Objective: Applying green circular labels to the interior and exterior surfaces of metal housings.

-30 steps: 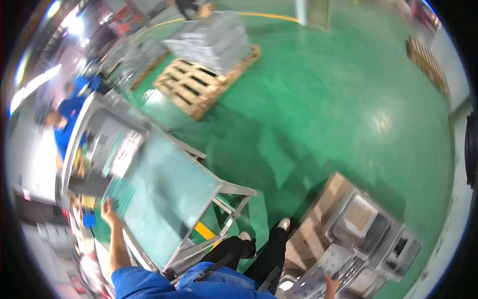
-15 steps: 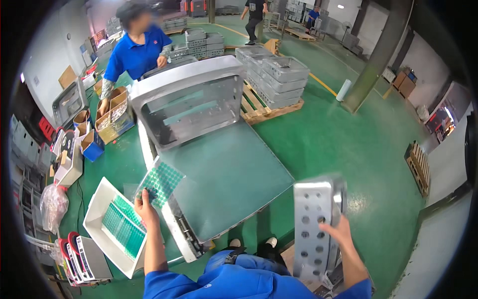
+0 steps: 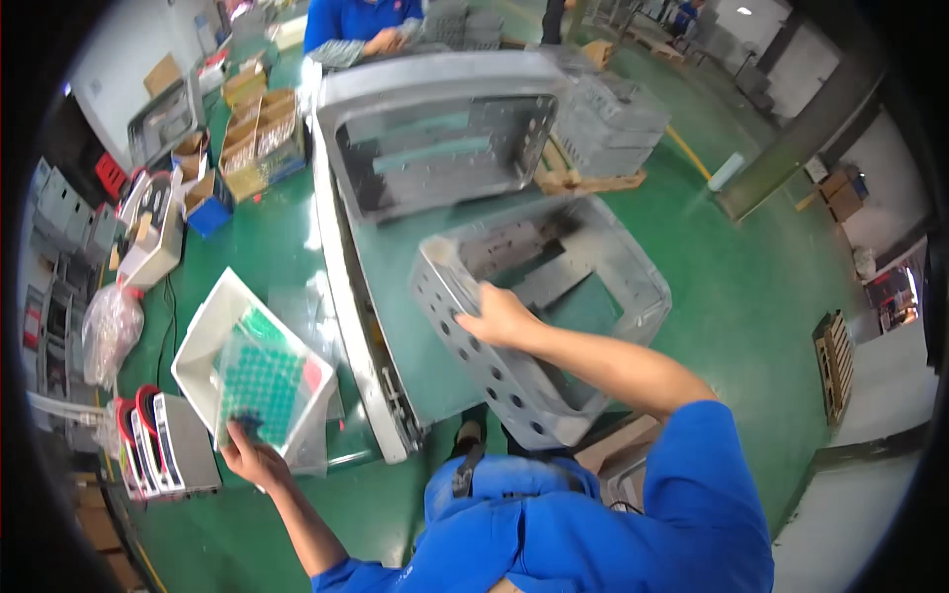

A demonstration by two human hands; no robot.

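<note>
My left hand pinches the lower edge of a clear sheet of round green stickers. The sheet is over the white bin, where more green sheets partly show. With fingers around the rim of its perforated side, my right hand grips a grey metal housing. This open, box-like frame is tilted over the near part of the dark green conveyor belt. I cannot tell how much of it rests on the belt. Farther along, a second metal housing stands on the belt.
A person in a blue shirt stands behind the far housing. Divided cardboard boxes and a blue box sit left of the belt. Rolls with red rims stand at lower left. Stacked housings fill a wooden pallet.
My right hand has brought the metal housing from the right over the belt. My left hand has moved the sticker sheet left and down, over the white bin. The co-worker's hands have come together.
</note>
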